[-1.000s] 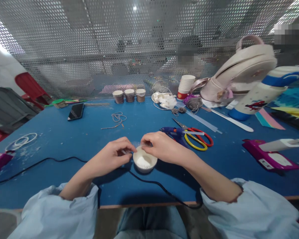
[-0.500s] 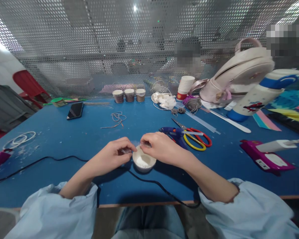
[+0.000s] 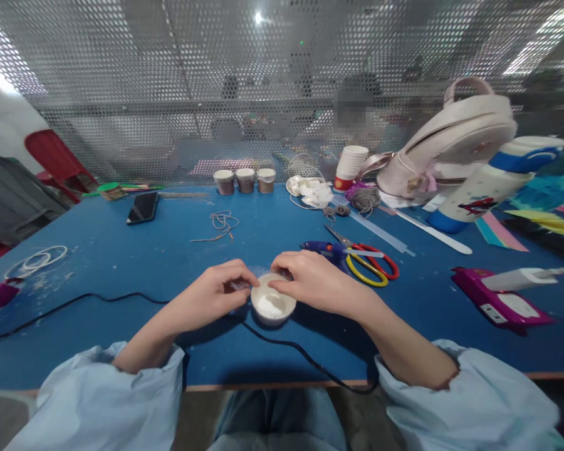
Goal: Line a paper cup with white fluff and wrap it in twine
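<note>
A small white paper cup stands near the front middle of the blue table, its open top tilted towards me, with something white at the bottom. My left hand is curled against the cup's left side, fingertips at the rim. From the far right, my right hand grips the rim with its thumb over the edge; its other fingertips are hidden behind the cup. Just beyond my right hand lie a blue glue gun and scissors with red and yellow handles. A black cable passes in front of the cup.
Along the back stand three wrapped cups, a stack of paper cups and grey yarn. A phone lies at left. A bag, a bottle and a magenta power strip occupy the right.
My right hand has shifted slightly right along the cup's rim, showing more of the inside. My left hand and the cup are nearly where they were.
</note>
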Tool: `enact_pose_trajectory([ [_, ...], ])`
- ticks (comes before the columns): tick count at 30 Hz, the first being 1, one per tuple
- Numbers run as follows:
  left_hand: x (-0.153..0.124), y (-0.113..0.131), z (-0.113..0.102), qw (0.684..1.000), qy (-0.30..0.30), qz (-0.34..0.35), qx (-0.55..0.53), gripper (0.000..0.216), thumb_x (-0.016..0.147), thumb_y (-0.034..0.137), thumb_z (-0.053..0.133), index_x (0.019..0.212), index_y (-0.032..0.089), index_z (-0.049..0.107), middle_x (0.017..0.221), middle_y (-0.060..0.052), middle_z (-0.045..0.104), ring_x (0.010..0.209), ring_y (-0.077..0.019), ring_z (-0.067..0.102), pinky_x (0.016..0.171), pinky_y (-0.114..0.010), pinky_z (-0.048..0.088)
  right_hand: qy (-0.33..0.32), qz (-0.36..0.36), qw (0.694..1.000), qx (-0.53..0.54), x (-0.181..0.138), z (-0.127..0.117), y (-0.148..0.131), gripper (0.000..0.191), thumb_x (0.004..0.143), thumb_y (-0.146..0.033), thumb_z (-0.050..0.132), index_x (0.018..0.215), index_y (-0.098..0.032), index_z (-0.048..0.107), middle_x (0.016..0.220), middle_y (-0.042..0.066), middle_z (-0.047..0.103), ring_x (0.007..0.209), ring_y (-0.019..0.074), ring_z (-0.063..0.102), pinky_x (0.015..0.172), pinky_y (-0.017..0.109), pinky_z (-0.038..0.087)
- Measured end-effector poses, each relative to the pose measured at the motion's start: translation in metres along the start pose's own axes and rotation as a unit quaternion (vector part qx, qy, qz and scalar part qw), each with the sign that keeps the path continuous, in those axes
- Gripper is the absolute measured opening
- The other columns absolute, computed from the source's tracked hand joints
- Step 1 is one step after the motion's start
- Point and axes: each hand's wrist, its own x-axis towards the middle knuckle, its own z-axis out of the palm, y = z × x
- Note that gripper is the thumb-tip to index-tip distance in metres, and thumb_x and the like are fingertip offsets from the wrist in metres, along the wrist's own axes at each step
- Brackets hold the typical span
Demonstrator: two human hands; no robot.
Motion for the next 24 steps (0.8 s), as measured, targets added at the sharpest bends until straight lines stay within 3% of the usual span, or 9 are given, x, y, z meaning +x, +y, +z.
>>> enact_pose_trajectory([
  [6,0.0,0.001,0.001,1.0,0.001,-0.002,-0.003,0.016,0.081,0.017,0.05,0.088,0.019,0.065,0.085,0.001,0.057,0.065,-0.0086,0.052,0.062,-0.022,0.043,0.037,0.001,0.999,0.0,0.002,0.006,0.003,0.017,0.087,-0.025,0.057,0.075,-0.017,0.066,0.076,0.003,0.069,0.071,0.015,0.06,0.061,0.024,0.034],
  [10,0.0,0.002,0.002,1.0,-0.002,-0.013,-0.02,0.017,0.08,0.016,0.05,0.09,0.019,0.064,0.081,0.002,0.056,0.062,-0.0083,0.053,0.061,-0.022,0.043,0.063,-0.012,0.998,-0.028,0.005,0.015,0.007,0.014,0.088,-0.019,0.056,0.079,-0.016,0.067,0.081,0.005,0.07,0.074,0.0158,0.062,0.064,0.024,0.035],
  [24,0.001,0.002,0.003,0.999,0.0,-0.017,-0.031,0.015,0.08,0.019,0.05,0.088,0.018,0.062,0.077,0.002,0.056,0.061,-0.0095,0.053,0.059,-0.023,0.042,0.04,-0.026,0.999,-0.007,0.002,0.015,0.008,0.011,0.079,-0.008,0.052,0.079,-0.016,0.06,0.076,0.003,0.063,0.067,0.0138,0.052,0.061,0.025,0.031],
])
